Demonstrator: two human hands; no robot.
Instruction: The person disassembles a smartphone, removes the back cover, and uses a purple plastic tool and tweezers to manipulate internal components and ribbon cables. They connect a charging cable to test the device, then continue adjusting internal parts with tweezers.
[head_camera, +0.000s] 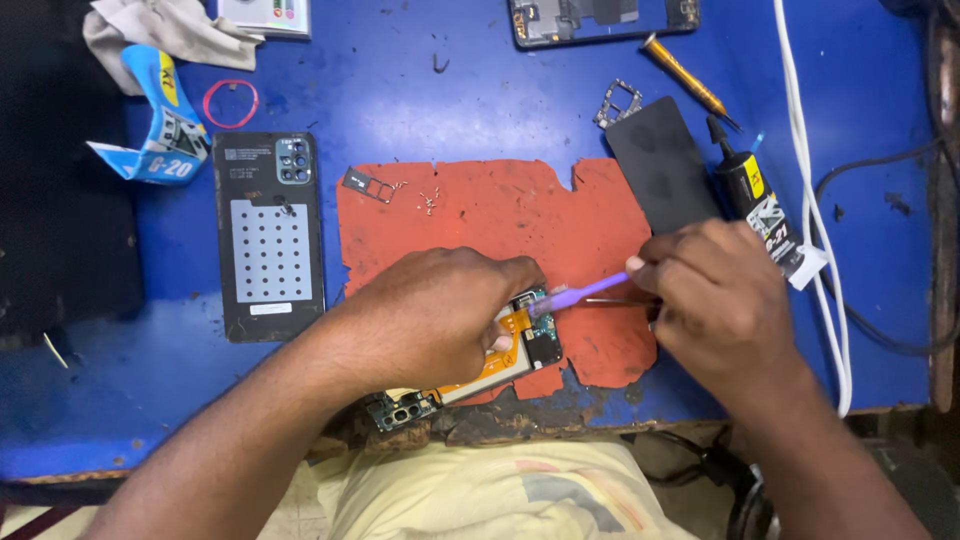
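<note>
1. On the red mat (480, 215), at the near edge, lies an opened phone (500, 355), circuit boards bare.
2. Left hand (440, 315) presses down flat on it.
3. Right hand (715, 300) grips a purple pry tool (580, 293), tip at the phone's right end.
4. Back cover (268, 235) already lies off to the left; tiny screws (430, 200) lie loose; inner parts remain in place

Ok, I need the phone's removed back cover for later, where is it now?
In the head view, the back cover lies inside-up on the blue table, left of the red mat and beyond the left hand.
</note>
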